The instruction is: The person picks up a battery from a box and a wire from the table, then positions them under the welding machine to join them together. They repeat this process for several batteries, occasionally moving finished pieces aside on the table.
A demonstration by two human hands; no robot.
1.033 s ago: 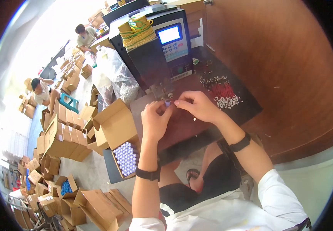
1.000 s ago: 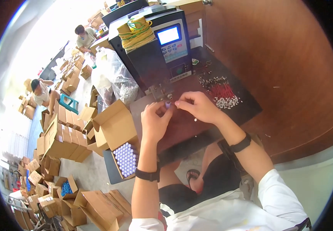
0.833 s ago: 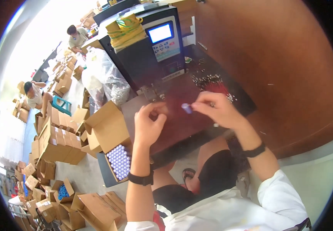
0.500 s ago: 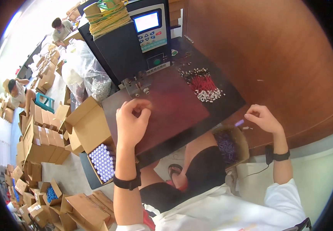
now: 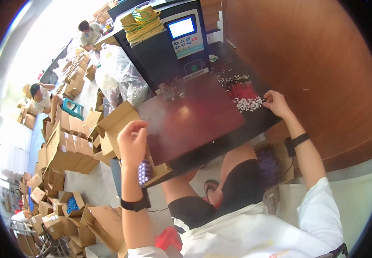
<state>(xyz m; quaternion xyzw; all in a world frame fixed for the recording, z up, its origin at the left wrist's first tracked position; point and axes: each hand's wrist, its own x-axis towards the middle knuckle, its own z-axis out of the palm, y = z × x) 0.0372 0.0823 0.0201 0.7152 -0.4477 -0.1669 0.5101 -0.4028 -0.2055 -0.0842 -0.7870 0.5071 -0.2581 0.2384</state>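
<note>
My left hand (image 5: 133, 139) is curled at the left edge of the dark red mat (image 5: 194, 120), above an open carton of purple-wrapped cylindrical cells (image 5: 143, 173). Anything inside its fingers is hidden. On the right, my right hand (image 5: 276, 104) has thumb and fingertips brought together at the edge of a bundle of red wire leads (image 5: 240, 90) with white plugs. Whether a plug is between these fingertips is too small to tell. At the mat's far edge, small metal fittings (image 5: 173, 92) stand in front of a black machine (image 5: 184, 47) with a lit screen.
Below the table's right side stands a bin of purple cells (image 5: 268, 167). Yellow-green wire (image 5: 143, 26) lies coiled on the machine. A clear plastic bag (image 5: 128, 79) and many cartons (image 5: 68, 148) fill the left. Two other people sit farther off, near a teal stool (image 5: 72, 107).
My left hand has moved off the mat toward the carton of cells. My right hand has gone from above the bin, where a purple cell was in the air, up to the white plugs.
</note>
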